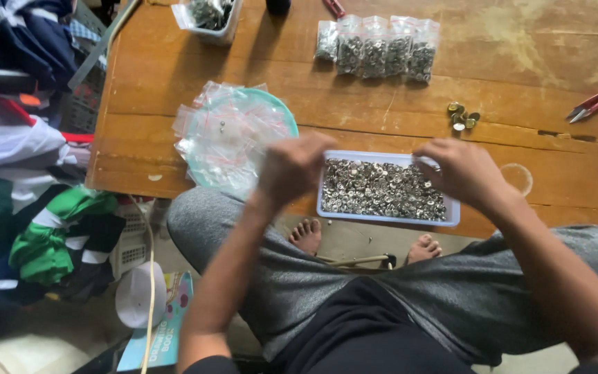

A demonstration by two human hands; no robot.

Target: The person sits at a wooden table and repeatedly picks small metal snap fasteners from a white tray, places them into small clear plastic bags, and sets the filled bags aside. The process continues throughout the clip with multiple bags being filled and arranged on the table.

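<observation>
My left hand (292, 168) hovers, fingers curled, at the left end of the shallow white plastic tray (454, 211) of small silvery metal snaps; whether it pinches anything I cannot tell. My right hand (461, 172) pinches a small clear plastic bag (427, 162) over the tray's right end. Left lies a pale green round plate (279, 107) heaped with empty clear zip bags. Five filled clear bags (376, 47) line the worn wooden table (520, 62).

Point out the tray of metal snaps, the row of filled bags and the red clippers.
tray of metal snaps (451, 211): head view, bare right wall.
row of filled bags (375, 52): head view, middle bag.
red clippers (595, 102): head view, mid-handle.
</observation>
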